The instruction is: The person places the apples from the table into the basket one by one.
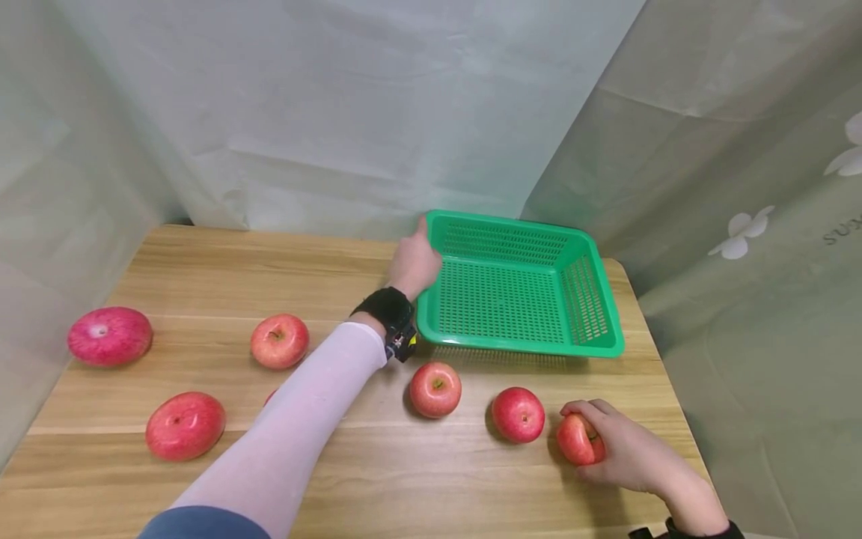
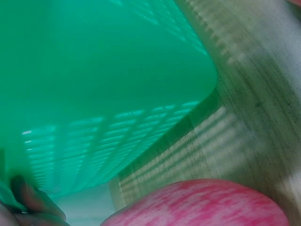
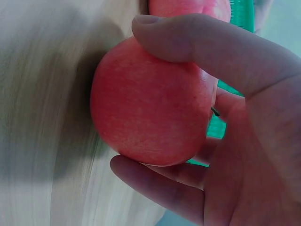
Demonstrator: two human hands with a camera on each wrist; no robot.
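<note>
Apple [image 1: 579,439] near desk's front right corner, right hand [image 1: 622,449] curled round it, not yet lifted. Left hand [image 1: 414,262] grips green basket [image 1: 518,340] rim at back edge. Step judged: grasp; next needs lift clear of basket's near wall.

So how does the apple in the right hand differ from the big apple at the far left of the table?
The apple in the right hand is gripped by the right hand near the table's front right edge; the far-left apple lies untouched. The held one looks smaller and orange-red; the far-left one looks larger, flatter and pinker with pale streaks. The held apple sits close to the green basket, the other far from it. Both are red apples on the wooden table.
</note>
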